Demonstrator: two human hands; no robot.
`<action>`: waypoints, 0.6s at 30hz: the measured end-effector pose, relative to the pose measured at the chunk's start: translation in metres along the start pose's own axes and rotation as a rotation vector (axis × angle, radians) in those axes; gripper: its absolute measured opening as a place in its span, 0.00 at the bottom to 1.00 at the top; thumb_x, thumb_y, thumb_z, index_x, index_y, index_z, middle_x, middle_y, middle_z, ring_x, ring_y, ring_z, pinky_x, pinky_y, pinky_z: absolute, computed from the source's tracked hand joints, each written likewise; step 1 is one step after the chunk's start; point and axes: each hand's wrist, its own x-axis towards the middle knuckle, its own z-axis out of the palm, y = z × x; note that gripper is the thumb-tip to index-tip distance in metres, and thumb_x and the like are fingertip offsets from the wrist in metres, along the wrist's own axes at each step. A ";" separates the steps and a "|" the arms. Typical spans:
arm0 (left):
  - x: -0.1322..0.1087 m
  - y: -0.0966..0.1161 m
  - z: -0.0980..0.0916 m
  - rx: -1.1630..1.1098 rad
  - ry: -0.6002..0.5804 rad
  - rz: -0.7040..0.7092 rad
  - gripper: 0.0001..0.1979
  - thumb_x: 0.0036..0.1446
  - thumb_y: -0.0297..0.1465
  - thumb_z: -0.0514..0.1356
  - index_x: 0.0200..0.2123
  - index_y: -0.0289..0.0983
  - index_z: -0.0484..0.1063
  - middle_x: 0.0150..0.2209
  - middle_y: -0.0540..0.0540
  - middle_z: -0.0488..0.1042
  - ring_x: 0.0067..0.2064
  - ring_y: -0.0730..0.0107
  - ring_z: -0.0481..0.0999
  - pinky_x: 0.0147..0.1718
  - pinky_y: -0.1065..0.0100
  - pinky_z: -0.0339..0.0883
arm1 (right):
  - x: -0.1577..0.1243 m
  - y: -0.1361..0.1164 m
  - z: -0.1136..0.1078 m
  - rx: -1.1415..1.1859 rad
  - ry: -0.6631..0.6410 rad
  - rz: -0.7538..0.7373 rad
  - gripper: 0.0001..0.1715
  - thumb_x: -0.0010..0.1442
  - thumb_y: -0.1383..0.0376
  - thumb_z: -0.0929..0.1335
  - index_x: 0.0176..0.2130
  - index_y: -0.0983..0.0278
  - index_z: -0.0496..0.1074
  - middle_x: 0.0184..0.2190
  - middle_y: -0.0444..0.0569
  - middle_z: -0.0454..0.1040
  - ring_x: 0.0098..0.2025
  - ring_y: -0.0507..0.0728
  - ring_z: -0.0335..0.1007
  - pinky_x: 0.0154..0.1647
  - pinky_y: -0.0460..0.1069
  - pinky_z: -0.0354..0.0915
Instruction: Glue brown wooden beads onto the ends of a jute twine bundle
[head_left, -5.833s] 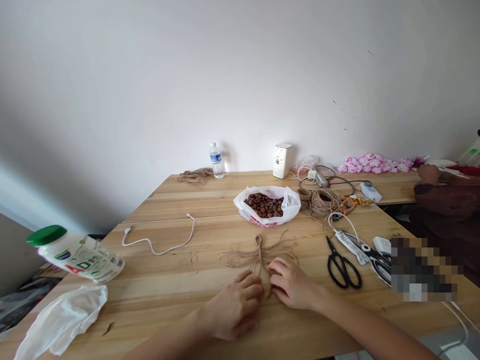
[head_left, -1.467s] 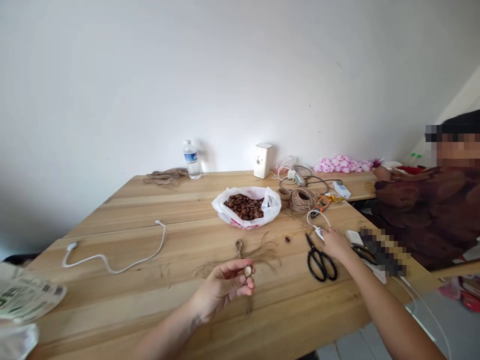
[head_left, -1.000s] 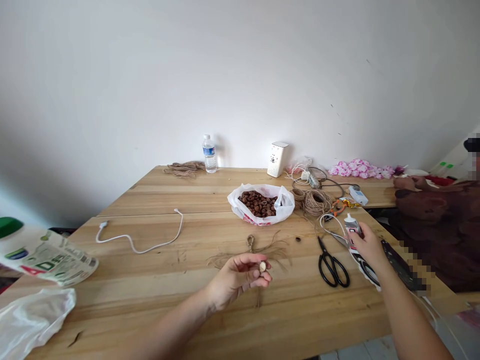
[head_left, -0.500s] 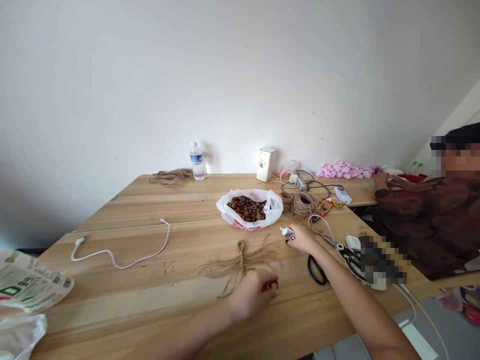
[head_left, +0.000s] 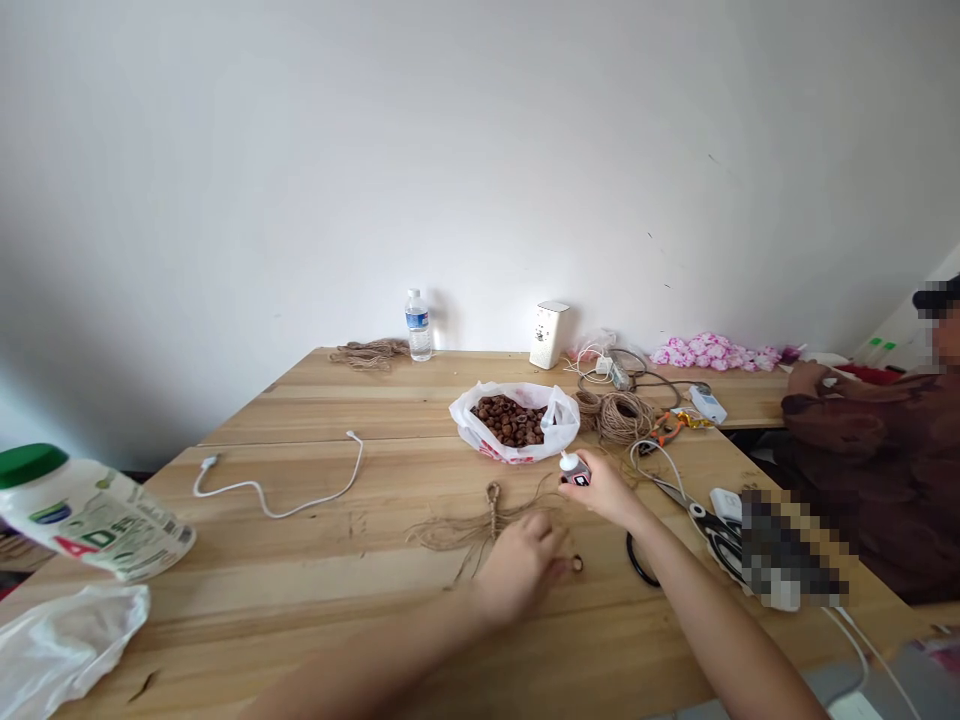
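Note:
My right hand point(head_left: 606, 490) is closed around a small squeeze bottle point(head_left: 576, 478) with a white nozzle cap, held tilted above the table. My left hand point(head_left: 525, 565), slightly blurred, pinches a small hollow brown nut shell point(head_left: 577, 563) at its fingertips. Just behind the left hand lies a bundle of jute twine point(head_left: 493, 505) with a loop at its top and loose strands fanned out, partly hidden by the hand. Farther back, a white plastic bag point(head_left: 480, 440) stands open, filled with similar brown shells point(head_left: 514, 420).
Twine balls point(head_left: 626, 418), orange-handled pliers point(head_left: 664, 432) and black-handled scissors point(head_left: 716, 535) lie to the right. A water bottle point(head_left: 418, 325) and white box point(head_left: 549, 335) stand by the wall. A white cable point(head_left: 262, 500) and large green-capped bottle point(head_left: 112, 515) are left. A co-worker point(head_left: 877, 450) sits at right.
The view has swung left, so more of the green-capped bottle shows. The squeeze bottle has turned more upright in my right hand, and my left hand has moved closer to it with the shell.

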 end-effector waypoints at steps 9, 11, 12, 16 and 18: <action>-0.016 -0.026 -0.058 -1.442 0.227 -0.433 0.18 0.46 0.34 0.65 0.40 0.31 0.73 0.34 0.41 0.74 0.31 0.71 0.70 0.32 0.68 0.64 | -0.011 -0.082 0.024 0.369 -0.131 -0.257 0.12 0.46 0.70 0.70 0.34 0.65 0.66 0.29 0.43 0.69 0.32 0.53 0.64 0.31 0.45 0.59; -0.020 -0.031 -0.058 -1.512 0.313 -0.464 0.15 0.43 0.30 0.67 0.36 0.31 0.75 0.33 0.42 0.75 0.30 0.73 0.70 0.32 0.69 0.64 | -0.006 -0.091 0.033 0.312 -0.107 -0.294 0.11 0.47 0.72 0.69 0.33 0.64 0.66 0.30 0.43 0.69 0.32 0.53 0.64 0.31 0.45 0.58; -0.022 -0.035 -0.058 -1.534 0.337 -0.471 0.14 0.42 0.28 0.68 0.35 0.31 0.75 0.33 0.42 0.75 0.29 0.73 0.70 0.31 0.69 0.64 | -0.004 -0.093 0.036 0.297 -0.107 -0.305 0.11 0.47 0.72 0.69 0.33 0.64 0.66 0.30 0.44 0.69 0.32 0.53 0.64 0.31 0.46 0.58; -0.026 -0.046 -0.063 -1.628 0.345 -0.458 0.15 0.42 0.26 0.68 0.37 0.32 0.75 0.34 0.42 0.76 0.31 0.71 0.73 0.30 0.71 0.65 | -0.003 -0.094 0.039 0.358 -0.126 -0.319 0.16 0.48 0.67 0.71 0.38 0.63 0.65 0.36 0.46 0.69 0.38 0.56 0.65 0.37 0.48 0.61; -0.026 -0.049 -0.065 -1.657 0.332 -0.442 0.16 0.43 0.26 0.67 0.38 0.33 0.74 0.32 0.44 0.76 0.28 0.74 0.72 0.26 0.73 0.64 | -0.005 -0.089 0.035 0.446 -0.145 -0.274 0.18 0.53 0.64 0.69 0.44 0.61 0.61 0.39 0.47 0.68 0.36 0.54 0.66 0.35 0.48 0.62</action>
